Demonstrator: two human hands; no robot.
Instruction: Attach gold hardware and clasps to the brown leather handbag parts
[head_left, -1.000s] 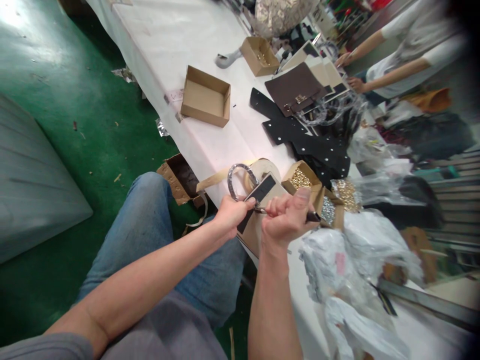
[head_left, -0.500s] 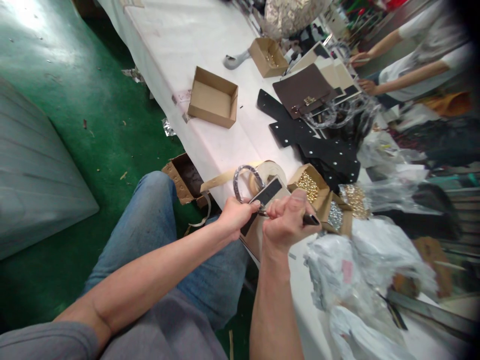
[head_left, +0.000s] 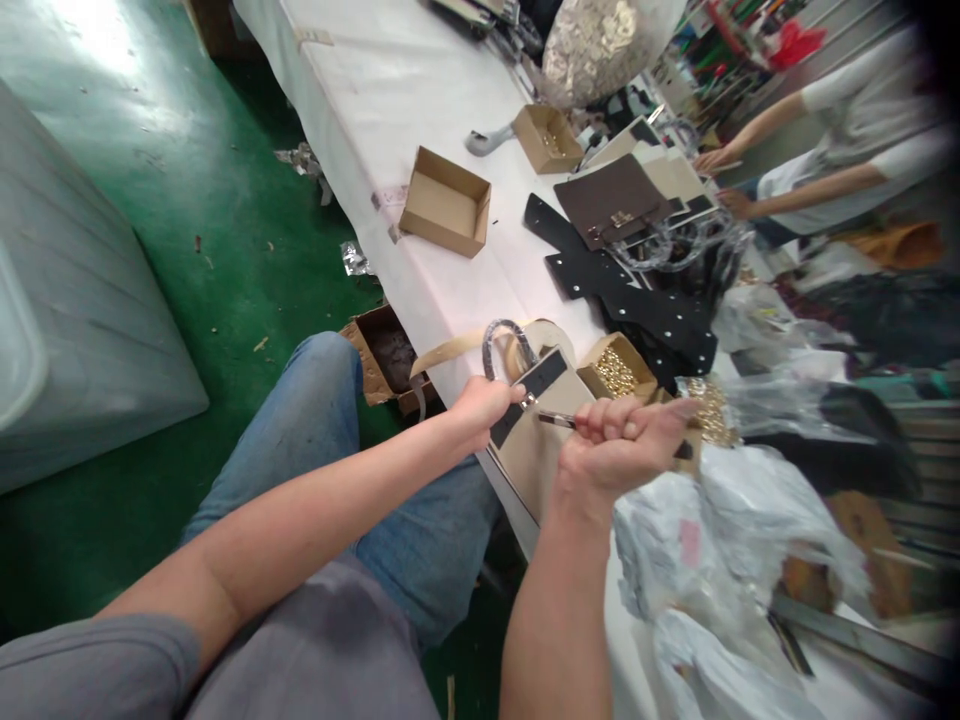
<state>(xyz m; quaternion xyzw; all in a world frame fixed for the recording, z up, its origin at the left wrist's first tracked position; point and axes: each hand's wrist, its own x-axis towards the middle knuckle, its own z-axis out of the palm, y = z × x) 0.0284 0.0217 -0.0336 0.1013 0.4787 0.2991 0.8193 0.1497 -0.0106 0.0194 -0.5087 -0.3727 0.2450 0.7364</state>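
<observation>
- Grips both closed: L grip (head_left: pixel 480 410) on tan bag panel (head_left: pixel 540 460), R grip (head_left: pixel 622 445) round metal-tipped tool (head_left: pixel 555 420)
- White table (head_left: pixel 375 120): panel held at its edge
- Cardboard box of gold studs (head_left: pixel 615 372) just beside panel

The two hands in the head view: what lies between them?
Between the left hand and right hand, the head view shows a slim metal tool over a black-striped tan panel.

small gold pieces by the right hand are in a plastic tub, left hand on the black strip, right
No: the head view shows the small gold pieces in an open cardboard box, not a plastic tub. The left hand is on the black strip.
</observation>
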